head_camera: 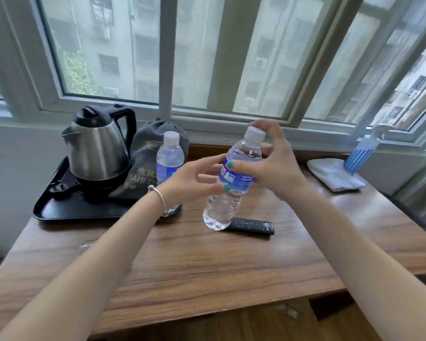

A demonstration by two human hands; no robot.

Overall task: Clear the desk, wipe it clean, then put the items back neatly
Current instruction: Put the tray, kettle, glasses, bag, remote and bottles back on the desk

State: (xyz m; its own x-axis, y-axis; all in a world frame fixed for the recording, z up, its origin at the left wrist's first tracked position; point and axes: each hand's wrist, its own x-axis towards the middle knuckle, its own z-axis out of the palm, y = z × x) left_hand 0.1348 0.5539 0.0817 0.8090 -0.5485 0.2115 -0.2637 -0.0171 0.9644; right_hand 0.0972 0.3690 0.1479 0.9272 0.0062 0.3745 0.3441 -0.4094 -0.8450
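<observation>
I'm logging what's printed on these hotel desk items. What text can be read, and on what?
"HAIR D": grey drawstring bag, rest hidden; Chinese "吹风" above it.
Held bottle, blue label: large white Chinese characters, partly covered by fingers; small print blurred.
Second bottle label: unreadable.
Remote buttons: too small.

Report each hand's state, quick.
Left hand: open, fingers relaxed beside the bottle, not gripping it.
Right hand: holding the bottle, thumb and fingers curled round its label.
</observation>
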